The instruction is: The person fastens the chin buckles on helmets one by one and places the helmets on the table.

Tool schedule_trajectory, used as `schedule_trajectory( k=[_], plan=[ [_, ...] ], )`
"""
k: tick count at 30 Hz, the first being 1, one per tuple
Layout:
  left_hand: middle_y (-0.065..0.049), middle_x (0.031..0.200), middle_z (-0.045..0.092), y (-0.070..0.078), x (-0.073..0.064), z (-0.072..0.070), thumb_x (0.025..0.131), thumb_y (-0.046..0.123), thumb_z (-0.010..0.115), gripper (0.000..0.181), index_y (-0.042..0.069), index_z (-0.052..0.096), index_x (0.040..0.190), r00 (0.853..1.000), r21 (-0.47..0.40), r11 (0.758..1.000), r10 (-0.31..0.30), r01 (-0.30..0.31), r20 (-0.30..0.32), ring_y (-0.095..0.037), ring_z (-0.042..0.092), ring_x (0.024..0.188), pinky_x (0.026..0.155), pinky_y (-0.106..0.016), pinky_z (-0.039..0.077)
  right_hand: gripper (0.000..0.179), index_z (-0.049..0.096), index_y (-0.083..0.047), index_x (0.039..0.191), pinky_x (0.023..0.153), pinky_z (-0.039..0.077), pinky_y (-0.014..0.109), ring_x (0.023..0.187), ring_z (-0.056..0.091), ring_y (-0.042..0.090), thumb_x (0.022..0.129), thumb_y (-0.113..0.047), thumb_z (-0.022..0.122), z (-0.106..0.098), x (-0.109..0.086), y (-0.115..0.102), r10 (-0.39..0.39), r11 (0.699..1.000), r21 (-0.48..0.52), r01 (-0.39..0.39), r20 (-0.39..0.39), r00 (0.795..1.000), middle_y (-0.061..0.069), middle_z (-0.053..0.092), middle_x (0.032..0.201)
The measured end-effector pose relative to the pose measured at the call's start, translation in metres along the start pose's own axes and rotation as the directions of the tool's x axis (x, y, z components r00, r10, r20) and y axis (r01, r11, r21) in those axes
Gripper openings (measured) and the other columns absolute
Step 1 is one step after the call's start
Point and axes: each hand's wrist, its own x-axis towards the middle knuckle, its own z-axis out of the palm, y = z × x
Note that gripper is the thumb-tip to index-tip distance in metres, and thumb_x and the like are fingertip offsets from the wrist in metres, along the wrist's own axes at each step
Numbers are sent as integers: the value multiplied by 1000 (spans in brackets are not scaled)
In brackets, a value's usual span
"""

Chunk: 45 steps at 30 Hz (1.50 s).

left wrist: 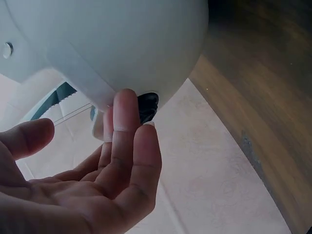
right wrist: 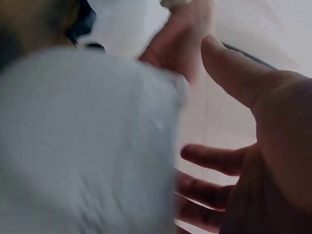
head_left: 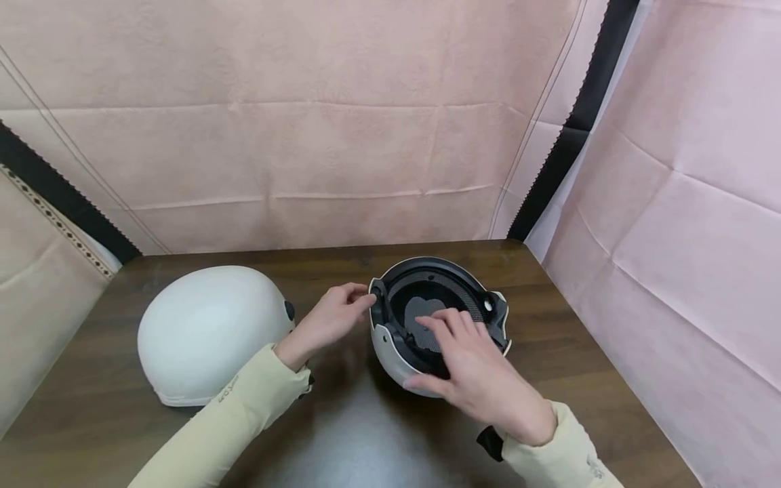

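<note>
A white helmet lies upturned on the table, its black lining and grey inner pad facing up. My left hand touches its left rim. In the left wrist view, the fingertips rest against the white shell beside a black fitting, with the thumb held apart. Over the near right part of the upturned helmet hovers my right hand, fingers spread and thumb by the near rim. The right wrist view has the blurred shell to the left of that hand, nothing in its grasp.
A second white helmet sits dome up on the left of the brown wooden table, close to my left forearm. Pale pink cloth hangs behind the table and along its right side.
</note>
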Motion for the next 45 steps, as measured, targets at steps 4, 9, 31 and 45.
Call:
schedule_trajectory(
  k=[4,9,31,45],
  plan=[
    [-12,121,62,-2,0,2,101,34,50,44,5,54,134,1000,8,1000,-6,6,13,-20,65,89,89,-44,50,91,43,-13,142,94,39,41,117,43,21,74,-66,71,17,-2,-3,-43,997,-62,42,-16,999,4,45,131],
    [-11,118,63,-3,1,4,101,34,50,43,6,55,133,1000,7,1000,-12,12,-1,-21,64,86,84,-41,51,85,46,-12,139,89,41,40,113,46,22,73,-55,79,30,-3,0,-74,993,-97,69,-54,996,6,48,128],
    [-11,132,54,-9,-8,18,101,38,50,49,8,44,139,997,28,999,-23,25,-67,-28,52,118,96,-49,45,98,28,-17,153,101,40,47,142,28,25,76,-46,81,50,4,-11,-291,938,-205,279,-28,956,9,24,158],
    [-14,126,56,-16,-9,14,102,41,45,50,7,42,139,999,-50,998,-28,26,-39,-29,63,100,92,-48,48,122,12,-14,156,108,31,50,146,17,20,67,-43,88,51,8,-13,-257,924,-284,257,40,966,6,21,160]
  ],
)
